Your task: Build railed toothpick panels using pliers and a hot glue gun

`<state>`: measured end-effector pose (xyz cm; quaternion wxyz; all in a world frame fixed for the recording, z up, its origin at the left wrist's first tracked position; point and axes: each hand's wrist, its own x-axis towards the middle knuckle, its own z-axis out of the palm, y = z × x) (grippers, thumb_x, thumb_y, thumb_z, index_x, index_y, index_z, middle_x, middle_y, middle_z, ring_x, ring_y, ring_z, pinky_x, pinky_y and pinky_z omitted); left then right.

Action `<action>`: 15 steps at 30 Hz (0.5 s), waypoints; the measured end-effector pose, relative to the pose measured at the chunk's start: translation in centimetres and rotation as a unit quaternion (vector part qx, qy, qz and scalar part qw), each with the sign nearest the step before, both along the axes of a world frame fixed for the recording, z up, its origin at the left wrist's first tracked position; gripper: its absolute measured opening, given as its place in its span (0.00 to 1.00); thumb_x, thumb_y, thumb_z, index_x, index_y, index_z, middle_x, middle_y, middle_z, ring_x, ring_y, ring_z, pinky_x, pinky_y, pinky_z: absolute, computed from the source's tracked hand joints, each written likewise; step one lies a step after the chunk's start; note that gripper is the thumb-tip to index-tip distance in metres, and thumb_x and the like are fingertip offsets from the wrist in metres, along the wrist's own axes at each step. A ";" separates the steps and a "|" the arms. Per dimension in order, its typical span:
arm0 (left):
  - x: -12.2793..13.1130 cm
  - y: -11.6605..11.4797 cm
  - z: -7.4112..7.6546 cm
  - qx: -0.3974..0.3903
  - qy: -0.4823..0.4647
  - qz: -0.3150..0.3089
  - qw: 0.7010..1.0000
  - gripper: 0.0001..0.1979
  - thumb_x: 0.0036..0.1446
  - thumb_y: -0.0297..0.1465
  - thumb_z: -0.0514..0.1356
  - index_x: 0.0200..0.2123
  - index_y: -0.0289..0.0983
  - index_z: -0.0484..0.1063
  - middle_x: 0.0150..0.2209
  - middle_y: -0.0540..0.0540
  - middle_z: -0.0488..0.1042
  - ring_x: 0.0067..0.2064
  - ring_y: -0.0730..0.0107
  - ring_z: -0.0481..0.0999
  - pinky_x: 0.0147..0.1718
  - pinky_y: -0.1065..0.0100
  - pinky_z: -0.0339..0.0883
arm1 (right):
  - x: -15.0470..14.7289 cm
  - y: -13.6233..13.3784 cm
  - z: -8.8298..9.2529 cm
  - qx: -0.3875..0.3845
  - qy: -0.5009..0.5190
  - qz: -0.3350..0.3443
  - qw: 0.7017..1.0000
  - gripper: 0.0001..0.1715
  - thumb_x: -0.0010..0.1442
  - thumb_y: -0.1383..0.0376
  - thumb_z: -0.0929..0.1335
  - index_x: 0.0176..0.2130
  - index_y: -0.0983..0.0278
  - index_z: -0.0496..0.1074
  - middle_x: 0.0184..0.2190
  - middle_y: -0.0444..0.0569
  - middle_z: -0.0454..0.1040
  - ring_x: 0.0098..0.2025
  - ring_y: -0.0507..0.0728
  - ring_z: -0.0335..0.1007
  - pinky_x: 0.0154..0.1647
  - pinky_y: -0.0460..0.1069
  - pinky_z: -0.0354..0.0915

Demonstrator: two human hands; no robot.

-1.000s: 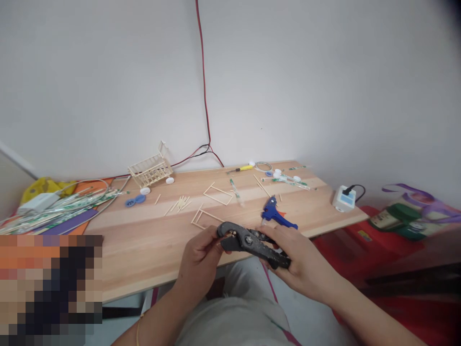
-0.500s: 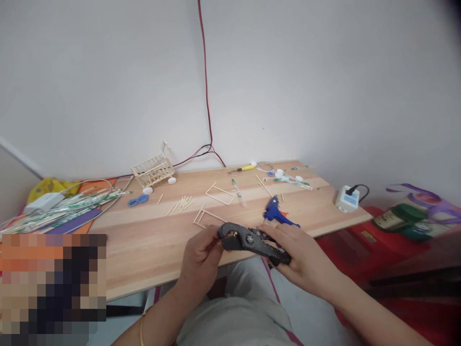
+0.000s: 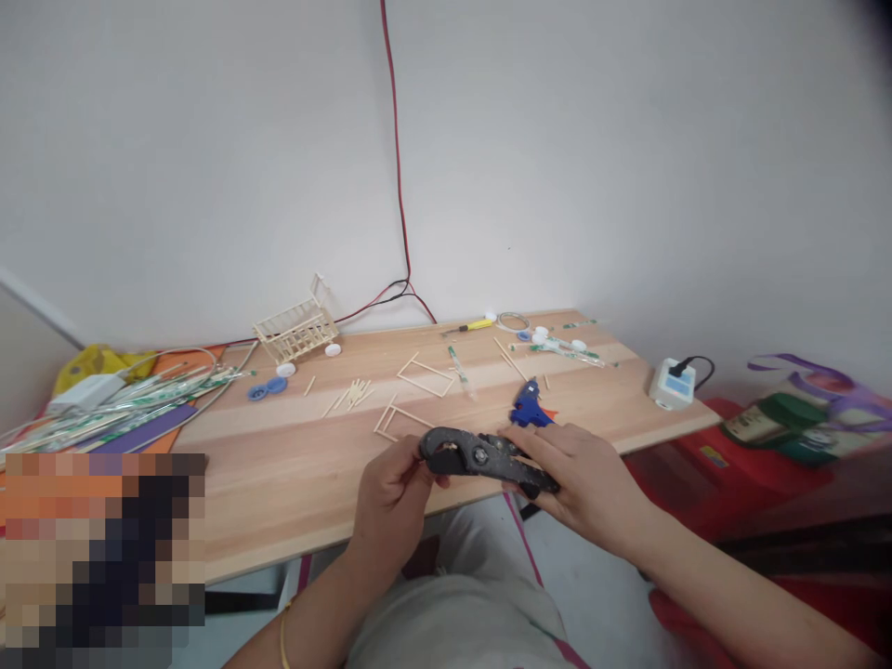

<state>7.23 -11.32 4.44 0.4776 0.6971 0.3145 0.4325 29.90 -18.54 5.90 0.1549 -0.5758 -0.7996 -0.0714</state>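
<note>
My right hand (image 3: 582, 478) is wrapped around the handles of a black hand cutter (image 3: 498, 465), held above the table's front edge with its curved jaws toward the left. My left hand (image 3: 394, 488) pinches with thumb and fingers right at those jaws. Whatever lies between the left fingertips is hidden by the cutter and the fingers. Just beyond the cutter, two frames of thin wooden sticks (image 3: 426, 374) lie on the table, and a blue glue gun (image 3: 530, 406) rests beyond my right hand.
A small stick-built cart (image 3: 296, 332) stands at the back left of the wooden table (image 3: 279, 474). Short cut sticks (image 3: 359, 393), bottle caps (image 3: 285, 370) and a yellow-handled tool (image 3: 478, 325) lie about. Wrapped sticks (image 3: 153, 395) cover the left end; a white power adapter (image 3: 673, 384) sits at right.
My right hand has squeezed the cutter's handles closer together, and its jaws have drawn in. The cutter has tilted slightly. My left hand stays at the jaws.
</note>
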 end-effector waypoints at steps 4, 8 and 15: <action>0.2 0.3 0.0 0.015 -0.016 -0.012 1.000 0.08 0.59 0.27 0.55 0.29 0.37 0.72 0.27 0.50 0.72 0.31 0.72 0.71 0.33 0.72 0.62 | 0.1 0.2 0.1 -0.026 0.083 0.015 0.996 0.18 0.61 0.59 0.65 0.51 0.59 0.68 0.38 0.50 0.77 0.38 0.58 0.73 0.36 0.50 0.65; 0.7 0.6 0.4 0.013 -0.075 -0.041 0.996 0.07 0.60 0.29 0.56 0.34 0.36 0.73 0.27 0.49 0.73 0.31 0.72 0.73 0.35 0.70 0.65 | 0.7 0.2 0.6 -0.021 0.225 -0.020 0.974 0.19 0.60 0.57 0.65 0.50 0.60 0.66 0.42 0.49 0.76 0.40 0.57 0.73 0.37 0.48 0.67; 1.3 0.2 0.6 -0.064 -0.095 -0.081 0.990 0.10 0.62 0.32 0.53 0.36 0.36 0.73 0.28 0.48 0.73 0.30 0.72 0.73 0.35 0.68 0.66 | 1.2 -0.9 1.2 -0.017 0.171 -0.012 0.985 0.24 0.58 0.59 0.67 0.53 0.61 0.62 0.43 0.52 0.73 0.41 0.58 0.69 0.40 0.51 0.65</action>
